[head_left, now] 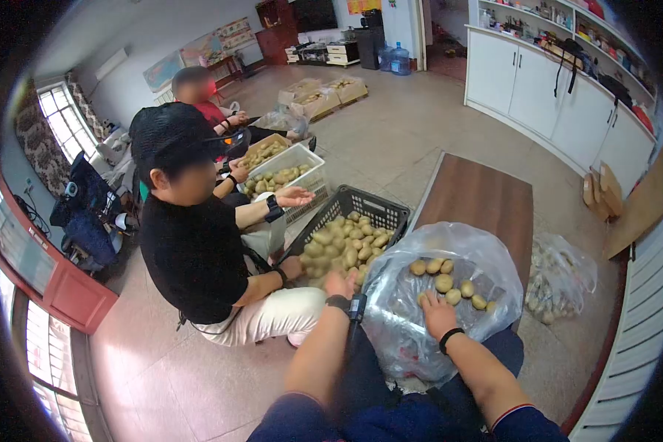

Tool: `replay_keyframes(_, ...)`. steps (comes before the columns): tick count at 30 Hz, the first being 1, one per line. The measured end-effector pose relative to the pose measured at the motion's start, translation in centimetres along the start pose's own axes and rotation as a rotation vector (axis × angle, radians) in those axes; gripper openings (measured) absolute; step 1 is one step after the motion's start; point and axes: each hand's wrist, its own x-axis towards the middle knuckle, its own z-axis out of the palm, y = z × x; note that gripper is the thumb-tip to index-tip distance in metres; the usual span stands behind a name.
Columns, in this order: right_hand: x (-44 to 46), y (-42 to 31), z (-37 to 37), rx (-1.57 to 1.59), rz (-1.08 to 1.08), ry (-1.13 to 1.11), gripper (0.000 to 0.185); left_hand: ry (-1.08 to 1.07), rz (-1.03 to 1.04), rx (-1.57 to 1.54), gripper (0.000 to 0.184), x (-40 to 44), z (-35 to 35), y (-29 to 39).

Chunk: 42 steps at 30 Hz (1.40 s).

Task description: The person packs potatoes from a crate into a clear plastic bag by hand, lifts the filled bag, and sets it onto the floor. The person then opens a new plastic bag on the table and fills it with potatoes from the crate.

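My left hand [341, 283] reaches over the near edge of a black plastic crate [399, 214], its fingers apart beside the round brownish-green fruit, which look like kiwifruit [361, 234]. Blur softens the fingertips there. Inside a large clear plastic bag [392, 324] in front of me, my right hand [440, 318] lies with fingers stretched out. Its fingertips touch or nearly touch one kiwifruit, partly covered by them. Several more kiwifruit [443, 283] lie loose on the bag's bottom, just beyond that hand. The bag's mouth is spread wide, and what supports it underneath is hidden.
A co-worker in black [191, 243] sits at my left, one hand in the same crate. Beyond are a white crate [313, 158] of kiwifruit and another person [199, 96]. A brown wooden table [471, 195] stands ahead; a filled plastic bag [560, 276] rests on the floor at right.
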Motion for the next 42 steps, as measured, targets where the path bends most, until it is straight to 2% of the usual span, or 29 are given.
replay_keyframes(2, 0.1, 0.1, 0.0, -0.048, -0.06, -0.033, 0.036, 0.025, 0.35, 0.64, 0.03, 1.3, -0.9, -3.0)
replay_keyframes(3, 0.1, 0.2, -0.1, -0.049, -0.056, -0.027, 0.036, 0.056, 0.12, 0.077, 0.034, 0.4, -0.3, -1.8)
replay_keyframes(6, 0.0, 0.4, -0.8, -0.049, -0.107, 0.069, 0.032, -0.012, 0.364, 0.453, 0.036, 4.1, -1.8, -7.0)
replay_keyframes(7, -0.2, 0.6, -1.1, -0.03, -0.089, 0.012, 0.028, 0.055, 0.356, 0.588, 0.033, 4.1, -1.3, -6.9)
replay_keyframes(9, -0.3, 0.6, -2.0, -0.009, -0.047, -0.148, 0.02, 0.009, 0.371, 0.661, 0.029, 3.2, -1.2, -5.9)
replay_keyframes(10, -0.3, 0.6, -1.9, -0.009, -0.048, -0.146, 0.02, -0.014, 0.38, 0.697, 0.027, 2.3, -1.0, -4.7)
replay_keyframes(12, -0.7, 1.5, -0.3, -0.072, -0.059, -0.044, 0.028, 0.085, -0.218, -0.286, 0.027, -1.0, 1.7, -0.7)
replay_keyframes(13, -0.6, 1.6, 0.0, -0.073, -0.059, -0.043, 0.028, -0.023, -0.22, -0.354, 0.027, -1.3, 1.9, -0.4)
replay_keyframes(14, -0.5, 1.8, 0.4, -0.082, -0.04, -0.065, 0.031, -0.024, -0.219, -0.354, 0.027, -1.8, 2.3, -0.3)
replay_keyframes(17, -0.2, 2.2, 0.3, -0.022, 0.025, -0.107, 0.035, -0.107, 0.013, -0.158, 0.024, -3.9, 3.3, 0.6)
replay_keyframes(19, 0.1, 2.1, -0.3, 0.046, 0.066, -0.127, 0.037, -0.12, -0.169, -0.227, 0.024, -6.5, 4.0, 4.2)
replay_keyframes(20, 0.0, 1.9, -1.1, 0.14, 0.116, -0.103, 0.031, -0.127, -0.259, -0.263, 0.023, -6.9, 4.3, 5.2)
replay_keyframes(22, 0.2, 1.7, -1.4, 0.236, 0.16, -0.085, 0.027, -0.145, -0.284, -0.185, 0.023, -7.1, 4.6, 5.9)
replay_keyframes(24, 0.5, 1.8, -1.0, 0.341, 0.225, 0.034, 0.045, -0.242, -0.359, -0.13, 0.021, -7.8, 4.6, 6.3)
replay_keyframes(25, 0.8, 1.7, -0.7, 0.345, 0.22, 0.03, 0.045, -0.296, -0.331, -0.074, 0.022, -8.2, 4.7, 6.4)
replay_keyframes(26, 1.3, 1.6, -0.4, 0.477, 0.208, 0.103, 0.046, -0.288, -0.332, -0.074, 0.022, -8.5, 4.9, 6.6)
replay_keyframes(27, 1.7, 1.4, -0.1, 0.608, 0.197, 0.175, 0.046, -0.334, -0.397, -0.034, 0.023, -8.7, 5.2, 6.6)
replay_keyframes(28, 2.3, 1.1, 0.3, 0.611, 0.192, 0.17, 0.046, -0.381, -0.462, 0.006, 0.025, -8.9, 5.5, 6.7)
replay_keyframes(30, 3.8, 0.0, 0.9, 0.843, 0.318, 0.073, 0.043, -0.424, -0.515, 0.027, 0.031, -9.3, 5.8, 6.8)
replay_keyframes(31, 4.3, -1.1, -0.3, 0.845, 0.316, 0.072, 0.043, -0.486, -0.501, 0.085, 0.033, -9.7, 6.0, 7.0)
replay_keyframes(33, 5.0, -3.8, -4.2, 1.386, 0.44, -0.195, 0.042, -0.607, -0.531, 0.116, 0.04, -11.0, 6.1, 8.5)
replay_keyframes(34, 5.5, -4.4, -4.3, 1.389, 0.443, -0.196, 0.042, -0.606, -0.534, 0.12, 0.04, -10.9, 6.1, 8.5)
replay_keyframes(36, 5.5, -4.9, -4.0, 1.068, 0.228, -0.087, 0.039, -0.726, -0.651, 0.089, 0.04, -10.9, 6.1, 8.0)
replay_keyframes(37, 5.6, -5.1, -3.5, 0.984, 0.176, -0.015, 0.037, -0.791, -0.659, 0.055, 0.034, -10.8, 5.9, 7.7)
replay_keyframes(40, 5.2, -5.6, -5.7, 0.885, 0.174, 0.009, 0.033, -0.783, -0.634, 0.135, 0.029, -10.2, 5.8, 6.4)
replay_keyframes(42, 4.8, -5.0, -4.4, 0.845, 0.156, 0.107, 0.031, -0.863, -0.669, 0.085, 0.035, -8.2, 5.6, 3.4)
